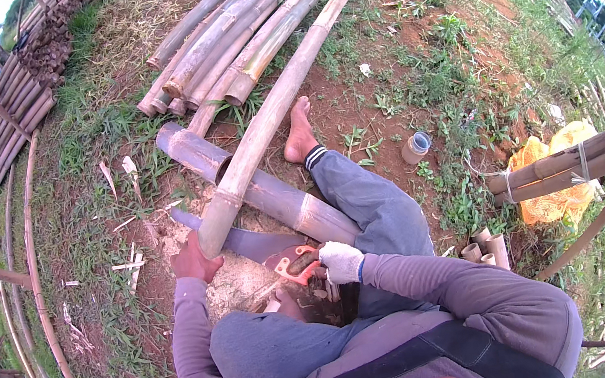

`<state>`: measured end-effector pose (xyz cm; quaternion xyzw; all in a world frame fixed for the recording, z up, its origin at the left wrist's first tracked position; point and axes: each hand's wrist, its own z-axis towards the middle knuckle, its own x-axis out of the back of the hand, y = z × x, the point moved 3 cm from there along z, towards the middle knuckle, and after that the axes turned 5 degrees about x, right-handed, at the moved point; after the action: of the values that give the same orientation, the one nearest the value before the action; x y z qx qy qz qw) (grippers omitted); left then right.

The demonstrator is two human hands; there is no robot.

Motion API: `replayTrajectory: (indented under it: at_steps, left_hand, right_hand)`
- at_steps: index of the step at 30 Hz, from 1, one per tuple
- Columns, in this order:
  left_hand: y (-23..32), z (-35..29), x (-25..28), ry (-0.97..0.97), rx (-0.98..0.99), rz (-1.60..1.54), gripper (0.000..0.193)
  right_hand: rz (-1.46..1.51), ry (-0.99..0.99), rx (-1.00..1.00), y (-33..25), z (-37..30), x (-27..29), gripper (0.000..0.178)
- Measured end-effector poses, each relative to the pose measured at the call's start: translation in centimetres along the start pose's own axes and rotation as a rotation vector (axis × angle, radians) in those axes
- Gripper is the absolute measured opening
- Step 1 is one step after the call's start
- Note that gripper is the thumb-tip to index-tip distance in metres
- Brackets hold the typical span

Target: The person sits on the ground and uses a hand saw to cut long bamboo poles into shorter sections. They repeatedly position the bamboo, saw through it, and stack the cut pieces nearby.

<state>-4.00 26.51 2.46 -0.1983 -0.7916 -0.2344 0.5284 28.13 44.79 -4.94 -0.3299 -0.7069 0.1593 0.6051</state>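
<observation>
A long bamboo pole (265,144) slants away from me, resting across a thick, darker bamboo length (297,207). My bare left hand (195,261) is closed round the pole's near end. In a white glove, my right hand (342,262) grips the orange handle of a handsaw (254,244). Its blade points left and passes below the pole's near end; whether the teeth touch the bamboo I cannot tell. Pale sawdust (235,285) covers the ground under the saw. My right leg (373,198) stretches forward beside the thick bamboo.
Several bamboo poles (221,49) lie stacked ahead, with another pile (6,142) at the far left. A small jar (416,147) stands right of my foot. Short bamboo pieces (495,247) stand at the right, near an orange net bag (552,204) behind tied bamboo (562,166).
</observation>
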Motion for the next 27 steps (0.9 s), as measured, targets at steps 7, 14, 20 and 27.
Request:
replayTrajectory:
  at_steps: [7, 14, 20, 27]
  left_hand:
    - [-20.3, -23.4, -4.6, 0.361, 0.357, 0.162, 0.098]
    - [-34.0, -41.1, -4.3, 0.562, 0.976, 0.544, 0.103]
    - [-23.0, -33.1, -15.4, 0.745, 0.849, -1.595, 0.094]
    - [-19.3, -14.1, -15.2, 0.906, 0.557, -2.501, 0.078]
  right_hand:
    - [0.755, 0.419, -0.174, -0.5, 6.8, 5.8, 0.061]
    - [1.949, 0.311, -0.158, -6.7, 19.5, 6.9, 0.099]
    - [1.949, 0.006, -0.337, -16.6, 19.1, -3.0, 0.080]
    - [1.248, -0.490, -0.062, -21.6, 14.0, -11.7, 0.079]
